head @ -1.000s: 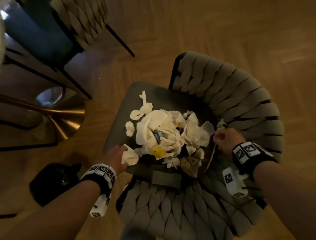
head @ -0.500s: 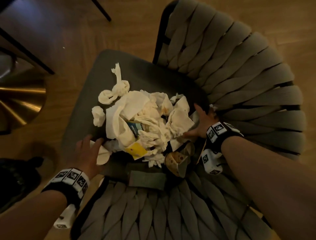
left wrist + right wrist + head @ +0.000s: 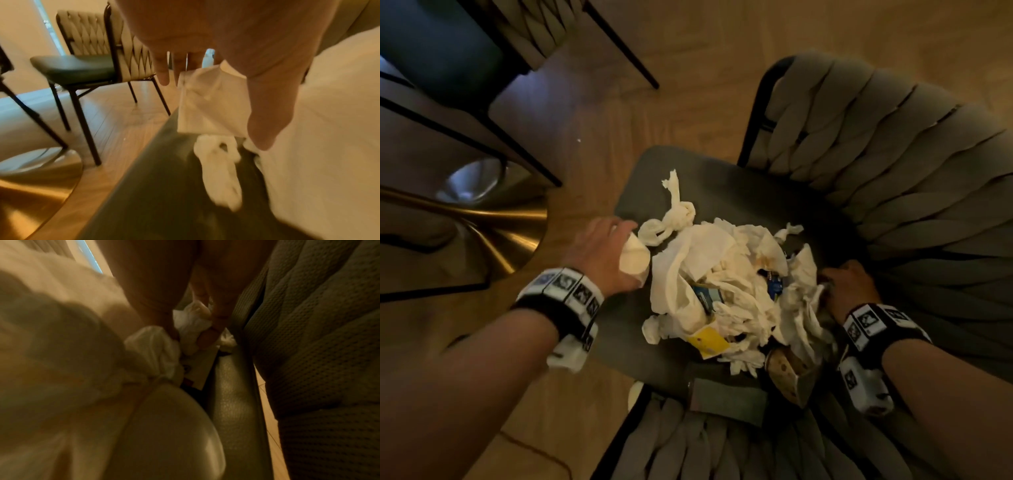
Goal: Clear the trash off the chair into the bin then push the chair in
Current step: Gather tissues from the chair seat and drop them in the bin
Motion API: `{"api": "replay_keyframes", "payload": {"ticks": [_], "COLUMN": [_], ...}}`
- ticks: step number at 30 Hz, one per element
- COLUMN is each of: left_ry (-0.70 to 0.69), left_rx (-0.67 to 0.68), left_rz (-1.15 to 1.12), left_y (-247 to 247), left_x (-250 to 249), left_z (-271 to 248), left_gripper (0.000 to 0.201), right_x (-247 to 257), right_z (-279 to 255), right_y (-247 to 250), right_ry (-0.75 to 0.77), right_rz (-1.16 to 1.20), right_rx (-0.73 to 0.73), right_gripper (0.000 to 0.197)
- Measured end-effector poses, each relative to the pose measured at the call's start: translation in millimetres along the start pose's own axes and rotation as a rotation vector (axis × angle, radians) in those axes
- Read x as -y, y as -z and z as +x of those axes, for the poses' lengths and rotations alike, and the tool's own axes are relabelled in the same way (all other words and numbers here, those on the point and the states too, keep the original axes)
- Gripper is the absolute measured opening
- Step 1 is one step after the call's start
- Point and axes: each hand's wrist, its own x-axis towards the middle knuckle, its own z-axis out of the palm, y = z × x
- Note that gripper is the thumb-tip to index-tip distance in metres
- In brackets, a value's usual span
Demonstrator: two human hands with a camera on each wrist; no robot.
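A heap of white tissues [image 3: 726,281] lies on the chair's dark seat [image 3: 709,185], with a yellow tag [image 3: 709,339], a blue wrapper [image 3: 774,287] and a brown paper cup [image 3: 787,373] mixed in. My left hand [image 3: 616,240] is at the heap's left edge and holds a folded white napkin [image 3: 633,257] between thumb and fingers [image 3: 162,76]; the napkin [image 3: 205,104] hangs over a twisted tissue [image 3: 220,170]. At the heap's right edge my right hand [image 3: 839,281] has its fingers [image 3: 207,335] curled round a crumpled tissue [image 3: 191,324], close to the woven backrest [image 3: 308,337].
The woven backrest [image 3: 911,164] wraps round the seat's right and near sides. A gold table base [image 3: 493,233] stands on the wooden floor to the left. A second chair [image 3: 82,66] with black legs stands further off. No bin is in view.
My left hand has gone from the seat's near-left edge up along the heap's left side, keeping the napkin. My right hand, flat against the heap before, now curls on a tissue.
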Motion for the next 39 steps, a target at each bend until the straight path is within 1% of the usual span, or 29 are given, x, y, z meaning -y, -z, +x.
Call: {"api": "replay_keyframes", "payload": {"ticks": [2,3,5,6,8,11,14,16,18,20,22,28,31,34,37,39], "left_ry": [-0.074,-0.129,-0.270,-0.338,-0.419,-0.463,-0.455,-0.458,-0.464,-0.452,-0.418,-0.245,-0.160,-0.100,-0.079,-0.078], "left_rx": [0.045,0.090,0.190,0.228,0.277,0.321,0.350,0.314,0.252,0.205,0.174,0.069,0.026,-0.018,-0.064,-0.073], "left_rz": [0.090,0.170,0.355,0.425,0.459,0.414,0.371,0.363,0.355,0.330,0.281,0.114,-0.014,-0.130,-0.195,-0.219], "left_y": [18,26,39,43,45,31,15,11,10,11,13,34,55,69,69,60], "left_x": [-4,-8,-19,-25,-36,-44,-50,-55,-58,-61,-59,-35,-22,-13,-4,2], "left_z": [29,43,64,72,84,93,94,96,97,96,94,66,43,17,-9,-21], "left_gripper": [0.101,0.102,0.106,0.111,0.125,0.137,0.138,0.131,0.114,0.093,0.080,0.076,0.078,0.079,0.079,0.078], "right_x": [-3,-3,-3,-3,-2,-3,-3,-3,-3,-2,-2,1,5,8,17,27], "right_z": [0,0,0,0,0,0,-2,-3,-3,-5,-7,-36,-58,-79,-88,-83], "right_y": [2,3,4,5,5,5,5,5,8,15,26,71,99,121,123,111], "right_ry": [0.003,0.007,0.017,0.022,0.029,0.029,0.048,0.067,0.077,0.073,0.060,0.102,0.140,0.145,0.138,0.146], "right_rz": [0.021,0.018,0.007,0.005,0.015,0.025,0.040,0.043,0.045,0.039,0.027,0.016,-0.012,-0.018,0.059,0.093], "right_rx": [-0.010,-0.009,0.003,0.007,0.010,0.016,0.021,-0.001,-0.019,-0.010,-0.001,-0.034,-0.075,-0.108,-0.182,-0.186], "right_gripper": [0.018,0.017,0.015,0.015,0.013,0.014,0.012,0.014,0.016,0.015,0.012,0.008,0.012,0.014,0.015,0.023]}}
